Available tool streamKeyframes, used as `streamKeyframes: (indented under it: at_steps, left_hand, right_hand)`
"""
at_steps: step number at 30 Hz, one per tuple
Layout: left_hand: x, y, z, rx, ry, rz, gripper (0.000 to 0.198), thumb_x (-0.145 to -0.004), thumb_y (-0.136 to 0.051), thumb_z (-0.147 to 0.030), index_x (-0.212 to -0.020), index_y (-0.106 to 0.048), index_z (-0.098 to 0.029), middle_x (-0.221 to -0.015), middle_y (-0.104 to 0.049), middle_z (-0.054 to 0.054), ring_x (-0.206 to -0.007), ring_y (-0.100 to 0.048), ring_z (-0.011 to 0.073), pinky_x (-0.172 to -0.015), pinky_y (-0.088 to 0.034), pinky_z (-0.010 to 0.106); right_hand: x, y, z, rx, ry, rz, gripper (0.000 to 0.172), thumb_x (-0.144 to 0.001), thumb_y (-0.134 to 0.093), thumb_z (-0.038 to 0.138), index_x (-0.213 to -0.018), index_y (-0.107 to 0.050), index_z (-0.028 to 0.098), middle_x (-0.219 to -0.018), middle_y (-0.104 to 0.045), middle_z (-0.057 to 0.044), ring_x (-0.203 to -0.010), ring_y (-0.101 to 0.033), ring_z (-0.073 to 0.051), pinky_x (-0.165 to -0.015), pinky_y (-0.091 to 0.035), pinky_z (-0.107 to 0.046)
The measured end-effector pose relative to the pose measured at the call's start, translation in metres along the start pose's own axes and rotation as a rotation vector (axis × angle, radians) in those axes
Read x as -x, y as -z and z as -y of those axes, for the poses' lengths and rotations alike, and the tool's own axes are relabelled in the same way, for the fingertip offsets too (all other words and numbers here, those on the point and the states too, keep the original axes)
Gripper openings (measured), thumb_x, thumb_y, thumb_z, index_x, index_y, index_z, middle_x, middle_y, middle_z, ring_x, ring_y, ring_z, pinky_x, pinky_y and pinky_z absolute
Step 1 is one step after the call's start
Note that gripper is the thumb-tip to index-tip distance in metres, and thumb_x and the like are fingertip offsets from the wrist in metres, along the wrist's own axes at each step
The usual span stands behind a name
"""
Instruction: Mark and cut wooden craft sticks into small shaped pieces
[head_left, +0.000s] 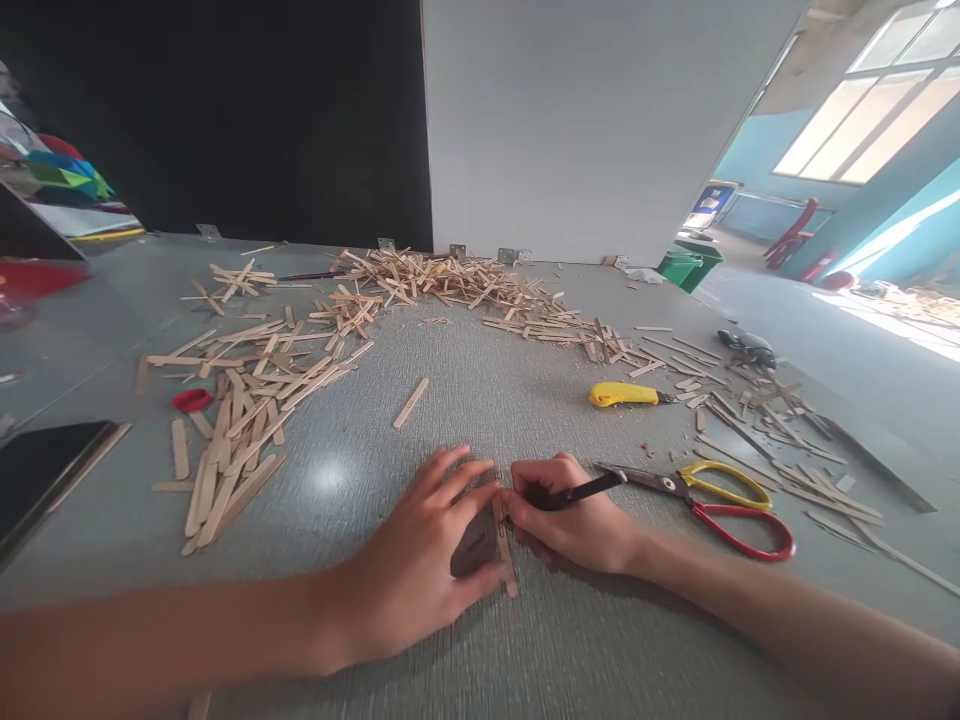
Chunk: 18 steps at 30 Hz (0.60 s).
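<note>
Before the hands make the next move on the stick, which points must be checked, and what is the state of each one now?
1. Left hand presses the dark block beside the wooden stick: ok.
2. Right hand grips the dark pen, tip near the stick: ok.
3. Stick flat on the table: ok.
4. Pen tip touching the stick: cannot tell.
5. Scissors lie close to the right wrist: not ok.
6. Yellow knife away from both hands: ok.
</note>
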<state>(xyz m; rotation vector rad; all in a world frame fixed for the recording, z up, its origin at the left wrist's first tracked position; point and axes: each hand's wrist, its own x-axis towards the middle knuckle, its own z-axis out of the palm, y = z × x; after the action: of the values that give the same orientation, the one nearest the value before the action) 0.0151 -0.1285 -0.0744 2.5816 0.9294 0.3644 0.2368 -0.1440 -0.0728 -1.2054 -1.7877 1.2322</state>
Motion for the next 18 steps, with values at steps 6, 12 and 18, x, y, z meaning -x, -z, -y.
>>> streamKeyframes:
  at_steps: [6,12,18]
  left_hand:
    - [0.0015,-0.0006,0.0003,0.008,-0.017,-0.022,0.060,-0.089,-0.080,-0.042,-0.140,-0.062,-0.015,-0.156,-0.057,0.015,-0.153,-0.038,0.0417,-0.119,-0.043,0.067]
    - [-0.0008,-0.0012,0.0008,0.015,-0.024,-0.042,0.058,-0.089,-0.080,-0.040,-0.139,-0.062,-0.016,-0.154,-0.059,0.015,-0.151,-0.040,0.0409,-0.120,-0.043,0.067]
    - [-0.0008,-0.0014,0.0014,0.020,-0.025,-0.048,0.057,-0.089,-0.080,-0.041,-0.137,-0.063,-0.017,-0.154,-0.059,0.015,-0.151,-0.041,0.0411,-0.120,-0.041,0.067]
  right_hand:
    - [-0.0003,0.0011,0.0003,0.002,-0.004,0.009,0.036,-0.099,-0.058,0.030,-0.066,-0.044,0.025,-0.043,-0.054,0.006,-0.033,-0.048,-0.008,-0.035,-0.035,-0.017]
    - [-0.0014,0.0006,-0.0008,-0.011,-0.020,0.008,0.037,-0.099,-0.059,0.031,-0.066,-0.044,0.025,-0.044,-0.055,0.005,-0.033,-0.049,-0.008,-0.035,-0.035,-0.017]
    - [-0.0004,0.0007,-0.0008,-0.015,-0.005,0.017,0.039,-0.099,-0.061,0.030,-0.065,-0.043,0.024,-0.043,-0.052,0.006,-0.033,-0.046,-0.007,-0.036,-0.034,-0.017]
